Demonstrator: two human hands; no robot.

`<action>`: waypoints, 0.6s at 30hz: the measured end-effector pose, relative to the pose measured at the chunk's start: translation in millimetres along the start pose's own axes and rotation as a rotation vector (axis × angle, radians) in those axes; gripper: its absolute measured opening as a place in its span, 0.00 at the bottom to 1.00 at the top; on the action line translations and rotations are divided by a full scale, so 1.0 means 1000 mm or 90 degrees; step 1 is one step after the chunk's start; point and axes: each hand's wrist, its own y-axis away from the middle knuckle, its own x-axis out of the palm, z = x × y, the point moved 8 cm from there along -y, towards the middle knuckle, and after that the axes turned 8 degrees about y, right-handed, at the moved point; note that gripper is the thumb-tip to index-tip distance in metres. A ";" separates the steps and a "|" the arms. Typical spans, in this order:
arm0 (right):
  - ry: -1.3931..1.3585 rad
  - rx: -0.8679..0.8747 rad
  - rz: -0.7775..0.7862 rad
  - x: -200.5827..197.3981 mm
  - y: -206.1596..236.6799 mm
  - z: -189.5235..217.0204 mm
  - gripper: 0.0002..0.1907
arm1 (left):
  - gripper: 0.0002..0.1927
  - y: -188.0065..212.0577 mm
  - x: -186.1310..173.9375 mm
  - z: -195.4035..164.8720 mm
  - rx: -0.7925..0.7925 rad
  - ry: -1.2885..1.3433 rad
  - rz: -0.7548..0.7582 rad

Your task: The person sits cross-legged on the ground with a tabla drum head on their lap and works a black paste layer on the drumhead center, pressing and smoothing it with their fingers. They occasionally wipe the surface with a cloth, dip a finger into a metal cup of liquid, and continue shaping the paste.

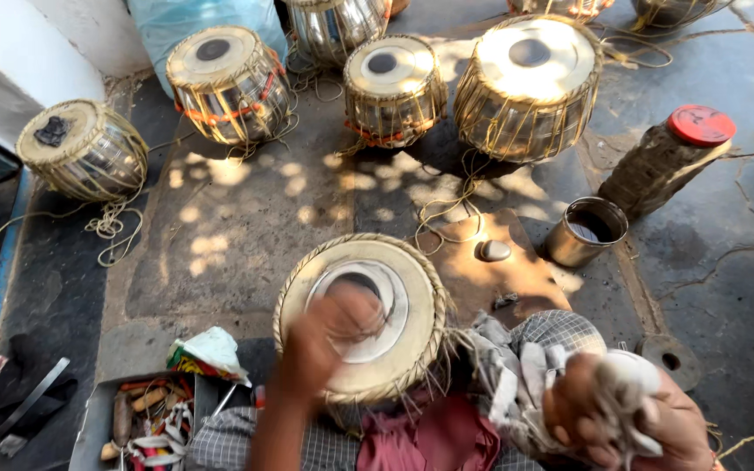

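Looks like an outdoor drum-maker's workshop, the open-air ground-level kind. There's a row of metal-bodied drums laced with cord at 12 o'clock, e.g. one big drum and a smaller drum, all sitting straight on the stone floor in dappled sunlight. Another drum with a pale skin head sits dead centre. At 7 o'clock there's a tray of hand tools, and at 2 o'clock a steel cup and a red-capped jar. Loose cord lies everywhere.
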 end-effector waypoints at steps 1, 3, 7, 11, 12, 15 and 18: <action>0.015 0.026 0.005 0.007 0.000 -0.004 0.28 | 0.07 -0.002 -0.032 0.052 -0.139 -0.112 -0.054; 0.201 0.090 -0.021 0.014 -0.012 -0.021 0.23 | 0.27 -0.001 -0.058 0.140 -0.288 -0.321 -0.006; 0.789 -0.196 0.067 0.069 -0.072 -0.073 0.19 | 0.27 0.034 -0.048 0.235 -0.455 -0.110 -0.010; 1.008 -0.587 0.038 0.100 -0.099 -0.086 0.21 | 0.25 0.058 -0.053 0.246 -0.609 -0.106 -0.053; 0.990 -0.516 0.009 0.090 -0.114 -0.084 0.20 | 0.25 0.064 -0.061 0.243 -0.652 -0.163 -0.040; 0.973 -0.389 -0.022 0.046 -0.145 -0.058 0.16 | 0.28 0.078 -0.081 0.233 -0.751 -0.279 -0.016; 0.951 -0.325 0.006 -0.002 -0.149 -0.036 0.16 | 0.30 0.075 -0.065 0.229 -0.720 -0.160 -0.041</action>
